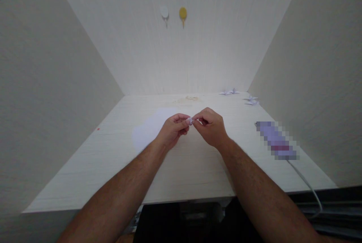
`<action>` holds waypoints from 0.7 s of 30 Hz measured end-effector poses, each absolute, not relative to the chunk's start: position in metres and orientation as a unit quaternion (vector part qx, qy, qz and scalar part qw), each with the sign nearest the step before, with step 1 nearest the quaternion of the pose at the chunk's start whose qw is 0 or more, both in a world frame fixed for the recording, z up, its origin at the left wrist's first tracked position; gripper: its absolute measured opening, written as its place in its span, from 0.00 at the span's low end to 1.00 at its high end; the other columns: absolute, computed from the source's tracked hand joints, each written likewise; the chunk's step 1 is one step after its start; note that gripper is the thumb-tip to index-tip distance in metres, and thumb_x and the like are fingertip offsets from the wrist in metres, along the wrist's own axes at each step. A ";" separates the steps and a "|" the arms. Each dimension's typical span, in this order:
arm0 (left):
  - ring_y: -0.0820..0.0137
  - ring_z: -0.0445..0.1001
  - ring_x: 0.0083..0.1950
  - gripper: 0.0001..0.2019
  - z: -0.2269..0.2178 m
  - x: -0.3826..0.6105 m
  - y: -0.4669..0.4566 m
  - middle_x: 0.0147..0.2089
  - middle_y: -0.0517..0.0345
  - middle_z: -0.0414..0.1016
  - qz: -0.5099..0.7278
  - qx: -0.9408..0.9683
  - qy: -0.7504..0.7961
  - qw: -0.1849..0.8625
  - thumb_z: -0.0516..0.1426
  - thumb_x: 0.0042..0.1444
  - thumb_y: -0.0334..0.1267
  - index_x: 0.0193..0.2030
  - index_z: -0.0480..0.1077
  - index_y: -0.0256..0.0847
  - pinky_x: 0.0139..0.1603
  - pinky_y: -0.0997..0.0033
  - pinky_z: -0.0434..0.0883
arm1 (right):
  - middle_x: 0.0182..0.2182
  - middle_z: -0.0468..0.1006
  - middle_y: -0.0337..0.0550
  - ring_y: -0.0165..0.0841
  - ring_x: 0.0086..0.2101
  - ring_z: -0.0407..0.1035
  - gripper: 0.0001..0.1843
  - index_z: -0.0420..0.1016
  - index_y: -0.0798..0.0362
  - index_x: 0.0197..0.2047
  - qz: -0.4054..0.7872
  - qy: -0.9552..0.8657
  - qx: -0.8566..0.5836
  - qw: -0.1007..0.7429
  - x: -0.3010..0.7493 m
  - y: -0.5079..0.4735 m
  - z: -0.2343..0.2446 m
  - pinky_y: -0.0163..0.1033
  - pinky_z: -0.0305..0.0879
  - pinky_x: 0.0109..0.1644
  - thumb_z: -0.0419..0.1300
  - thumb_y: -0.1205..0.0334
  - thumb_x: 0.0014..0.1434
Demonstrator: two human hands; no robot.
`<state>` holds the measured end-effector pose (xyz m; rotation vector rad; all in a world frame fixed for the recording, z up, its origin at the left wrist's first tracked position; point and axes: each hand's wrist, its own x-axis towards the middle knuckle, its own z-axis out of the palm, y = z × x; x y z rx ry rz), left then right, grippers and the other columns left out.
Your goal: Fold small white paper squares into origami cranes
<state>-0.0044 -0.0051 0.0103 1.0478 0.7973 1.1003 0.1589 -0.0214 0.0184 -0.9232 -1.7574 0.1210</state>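
Above the middle of the table, a small piece of folded white paper [190, 121] is pinched between my two hands. My left hand [175, 128] grips it from the left with thumb and fingers. From the right, my right hand [209, 124] pinches its edge between thumb and forefinger. Most of the paper is covered by fingers, so its exact shape is hidden. Beneath and behind my left hand lies white paper [147, 128] on the pale table.
Folded paper cranes [233, 91] stand at the back right, with several in all, some by the right wall [251, 101]. A blurred-out flat device [275, 141] with a white cable [305, 182] lies at right. Two hooks, one yellow [183, 13], hang on the back wall.
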 end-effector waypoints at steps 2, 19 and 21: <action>0.78 0.65 0.22 0.16 0.010 -0.004 -0.005 0.23 0.62 0.70 0.497 0.476 0.353 0.634 0.69 0.42 0.39 0.35 0.72 0.35 0.22 0.78 0.60 | 0.25 0.71 0.37 0.27 0.27 0.63 0.04 0.77 0.53 0.31 0.047 -0.743 -0.387 0.544 0.159 -0.022 0.018 0.34 0.59 0.32 0.61 0.69 0.54; 0.78 0.66 0.23 0.14 0.006 -0.003 -0.003 0.23 0.63 0.71 0.552 0.540 0.370 0.516 0.68 0.44 0.40 0.35 0.72 0.36 0.25 0.76 0.63 | 0.26 0.79 0.41 0.27 0.24 0.67 0.09 0.79 0.54 0.34 0.295 -0.648 -0.452 0.537 0.153 -0.022 0.017 0.32 0.63 0.26 0.64 0.57 0.52; 0.77 0.66 0.23 0.14 0.005 -0.004 -0.003 0.23 0.62 0.72 0.552 0.544 0.366 0.516 0.67 0.45 0.40 0.36 0.73 0.36 0.25 0.76 0.63 | 0.24 0.78 0.40 0.27 0.23 0.67 0.10 0.79 0.54 0.32 0.317 -0.629 -0.454 0.545 0.152 -0.022 0.017 0.32 0.63 0.25 0.65 0.56 0.51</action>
